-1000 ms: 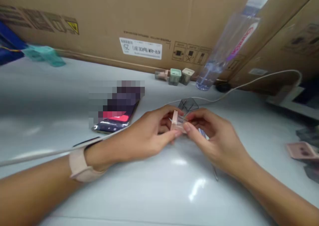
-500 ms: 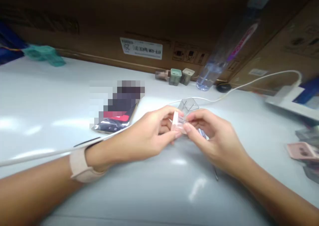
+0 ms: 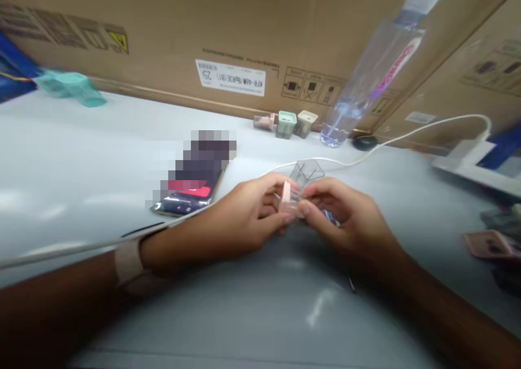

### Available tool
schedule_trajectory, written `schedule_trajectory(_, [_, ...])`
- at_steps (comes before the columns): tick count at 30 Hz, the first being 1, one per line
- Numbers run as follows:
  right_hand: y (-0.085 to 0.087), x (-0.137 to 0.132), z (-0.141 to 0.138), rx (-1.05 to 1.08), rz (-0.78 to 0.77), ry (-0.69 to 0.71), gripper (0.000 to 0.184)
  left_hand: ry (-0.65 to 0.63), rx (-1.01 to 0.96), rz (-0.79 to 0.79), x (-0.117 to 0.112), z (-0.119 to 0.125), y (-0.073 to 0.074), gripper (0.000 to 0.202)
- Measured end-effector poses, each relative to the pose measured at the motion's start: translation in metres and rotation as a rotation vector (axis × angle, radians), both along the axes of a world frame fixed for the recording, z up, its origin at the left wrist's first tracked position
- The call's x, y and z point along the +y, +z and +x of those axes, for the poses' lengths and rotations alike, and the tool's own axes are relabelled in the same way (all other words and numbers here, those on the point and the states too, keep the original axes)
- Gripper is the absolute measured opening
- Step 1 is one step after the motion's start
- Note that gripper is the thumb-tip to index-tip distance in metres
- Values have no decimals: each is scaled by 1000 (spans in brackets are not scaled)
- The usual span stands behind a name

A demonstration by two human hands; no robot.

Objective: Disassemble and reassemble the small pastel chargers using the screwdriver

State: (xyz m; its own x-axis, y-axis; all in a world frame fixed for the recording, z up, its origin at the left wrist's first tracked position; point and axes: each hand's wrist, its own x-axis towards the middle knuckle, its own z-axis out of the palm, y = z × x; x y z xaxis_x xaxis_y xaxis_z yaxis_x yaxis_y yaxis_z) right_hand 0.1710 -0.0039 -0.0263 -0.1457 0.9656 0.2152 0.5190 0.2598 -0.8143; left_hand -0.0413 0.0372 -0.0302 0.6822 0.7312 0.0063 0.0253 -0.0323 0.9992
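Note:
Between thumb and fingers, my left hand [image 3: 254, 217] pinches a small pale pink pencil sharpener top [image 3: 287, 198] by its left side. My right hand [image 3: 345, 217] is closed too, its thumb and fingertip gripping the right end of the same piece. Fingers cover much of it. Just behind my fingertips a clear grey box [image 3: 308, 172], like a sharpener's shavings container, lies on the table. Part of a shiny bluish item [image 3: 330, 217] shows under my right hand; its kind is hidden. A thin metallic thing [image 3: 351, 282] lies below my right wrist.
At the back stand small sharpeners with a green top [image 3: 287, 118] and a cream top [image 3: 307, 118]; a pink one [image 3: 264, 121] lies beside them. A tall bottle [image 3: 366, 81] leans before cardboard boxes [image 3: 163, 43]. A phone [image 3: 191, 190], a white cable [image 3: 345, 164] and pink parts [image 3: 490, 244] flank my hands.
The view has brightened over the boxes, and my forearms look darker. Both hands keep their hold on the pink sharpener top, with barely any shift.

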Motion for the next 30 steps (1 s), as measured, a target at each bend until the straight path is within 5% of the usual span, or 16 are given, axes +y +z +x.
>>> schedule_trajectory(22, [3,0,-2,176,-113,18,21,-1,-21,45,4,-5,-4,25])
schedule_trajectory(30, [13,0,-2,266,-162,-44,24,101,39,287,8,-8,-1,30])
